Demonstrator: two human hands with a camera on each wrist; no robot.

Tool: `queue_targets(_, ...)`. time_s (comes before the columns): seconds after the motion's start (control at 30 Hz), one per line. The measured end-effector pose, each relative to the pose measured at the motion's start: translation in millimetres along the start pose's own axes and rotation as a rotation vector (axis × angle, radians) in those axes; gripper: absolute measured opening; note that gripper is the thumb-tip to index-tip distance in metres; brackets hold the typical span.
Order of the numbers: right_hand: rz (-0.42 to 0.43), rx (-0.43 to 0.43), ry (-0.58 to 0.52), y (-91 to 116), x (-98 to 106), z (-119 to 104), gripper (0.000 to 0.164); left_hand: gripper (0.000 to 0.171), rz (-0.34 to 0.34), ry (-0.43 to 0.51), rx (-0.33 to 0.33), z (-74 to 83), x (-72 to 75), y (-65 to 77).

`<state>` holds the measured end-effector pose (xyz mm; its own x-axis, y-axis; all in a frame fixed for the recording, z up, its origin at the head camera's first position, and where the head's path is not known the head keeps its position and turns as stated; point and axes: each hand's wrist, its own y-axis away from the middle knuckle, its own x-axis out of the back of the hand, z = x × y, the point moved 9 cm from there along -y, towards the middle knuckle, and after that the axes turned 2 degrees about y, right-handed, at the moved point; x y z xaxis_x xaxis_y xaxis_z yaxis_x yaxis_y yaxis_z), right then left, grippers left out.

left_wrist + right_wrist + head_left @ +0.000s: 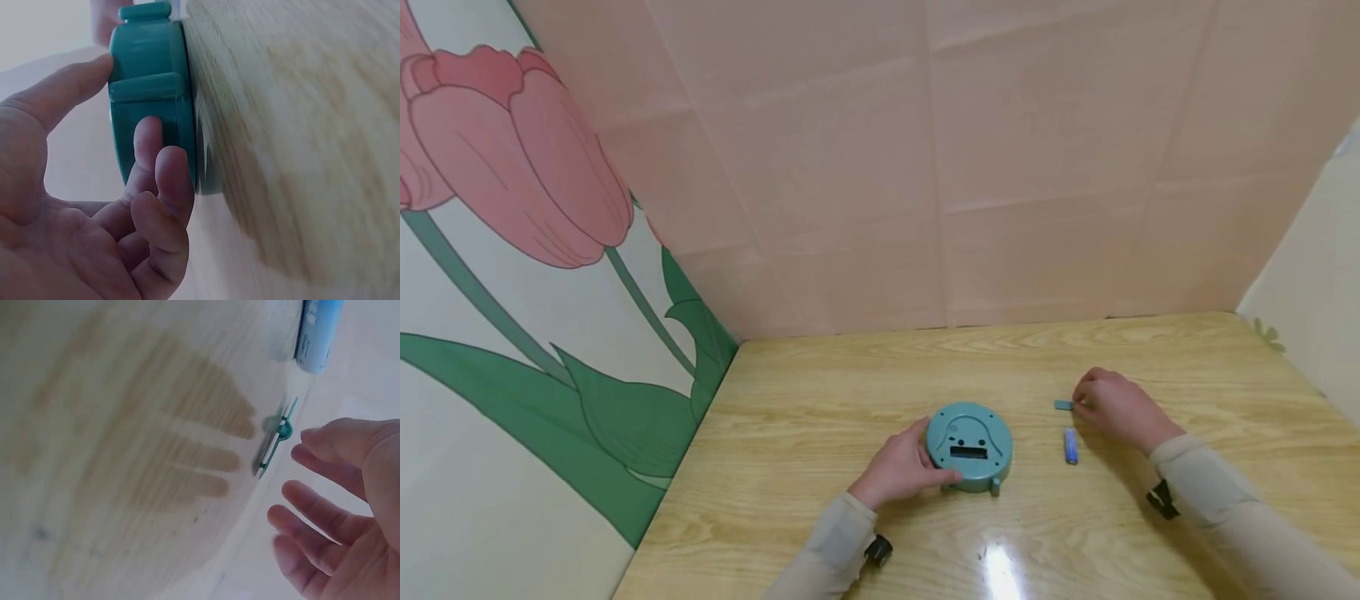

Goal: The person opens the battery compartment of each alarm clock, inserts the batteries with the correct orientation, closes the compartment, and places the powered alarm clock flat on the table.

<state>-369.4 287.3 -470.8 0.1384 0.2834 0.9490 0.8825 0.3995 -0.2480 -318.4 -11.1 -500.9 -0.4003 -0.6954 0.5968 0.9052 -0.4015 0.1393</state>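
Observation:
A round teal alarm clock (968,429) lies with its back up, small feet toward me, its battery slot (968,452) uncovered and dark inside. My left hand (904,467) grips its left side, with the thumb at the upper edge and fingertips against the side wall in the left wrist view. My right hand (1118,408) is beside a small teal battery cover (1063,405). In the right wrist view, thumb and index finger come close to that cover (278,434), the other fingers loosely bent. A blue battery (1071,447) lies just nearer to me than the cover.
The wooden table (820,392) meets a pink sheet-covered wall (850,208) at the back. A wall with a painted tulip (520,158) borders the left side, and a white wall (1315,275) the right. Black wrist cameras hang under both sleeves.

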Motion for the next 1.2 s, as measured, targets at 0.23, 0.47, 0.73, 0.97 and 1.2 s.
queue_targets(0.23,-0.112,-0.123,-0.067,10.1,-1.8,-3.7,0.009,0.106,-0.001,0.0,0.006,1.2,0.9,1.9)
queue_targets(0.47,-0.162,-0.201,-0.166,21.0,-7.4,-14.6,0.014,0.106,0.002,0.002,0.015,1.1,1.7,2.0)
queue_targets(0.73,-0.146,-0.245,-0.212,27.1,-16.3,-18.2,0.017,0.101,0.006,0.03,0.009,1.3,0.7,2.2)
queue_targets(0.97,-0.161,-0.266,-0.224,30.1,-21.0,-20.5,0.018,0.095,0.007,0.061,0.007,0.5,-0.9,1.9)
queue_targets(1.2,-0.147,-0.272,-0.199,29.0,-17.5,-24.9,0.016,0.097,0.003,0.066,0.015,0.0,-1.0,1.3)
